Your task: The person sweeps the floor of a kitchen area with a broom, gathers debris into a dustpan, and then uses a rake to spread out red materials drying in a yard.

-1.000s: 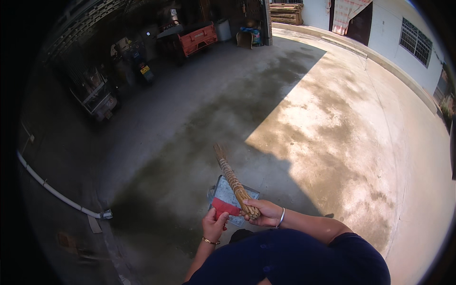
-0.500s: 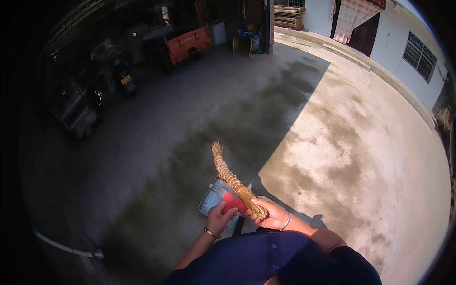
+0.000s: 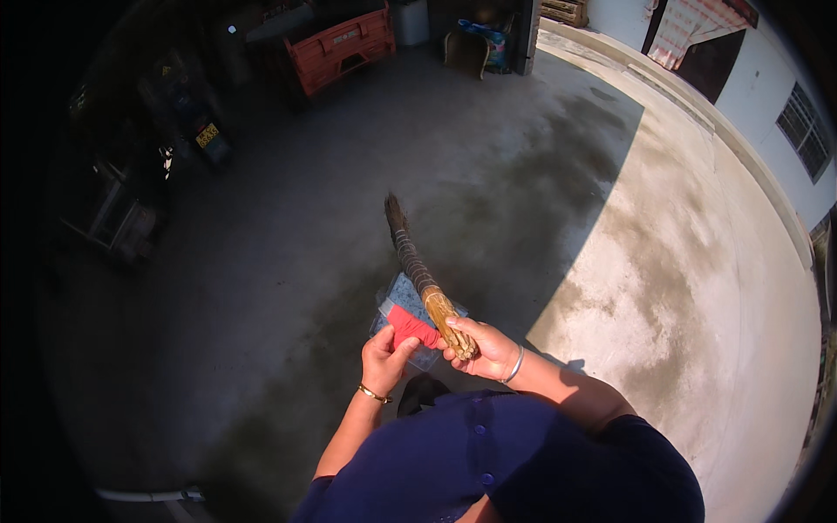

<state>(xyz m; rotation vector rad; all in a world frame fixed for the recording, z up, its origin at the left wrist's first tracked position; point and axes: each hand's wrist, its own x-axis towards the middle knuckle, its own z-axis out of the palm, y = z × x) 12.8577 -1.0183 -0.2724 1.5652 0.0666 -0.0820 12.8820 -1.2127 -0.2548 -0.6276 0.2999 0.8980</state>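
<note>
Two grips — left hand on red cloth, right hand on broom; likely holding step — next needs both steady.

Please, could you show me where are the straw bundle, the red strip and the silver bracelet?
Straw bundle (image 3: 418,275), head view: on its wrapped middle.
Red strip (image 3: 411,327), head view: on its flat middle.
Silver bracelet (image 3: 517,365), head view: on its band.

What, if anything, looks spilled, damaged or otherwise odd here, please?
Uneven dark patches on the concrete floor, in shade and sun, look odd against its paler parts: perhaps damp or stains. Nothing else stands out: the right hand holds the stalk bundle, the left hand pinches the red strip.
</note>
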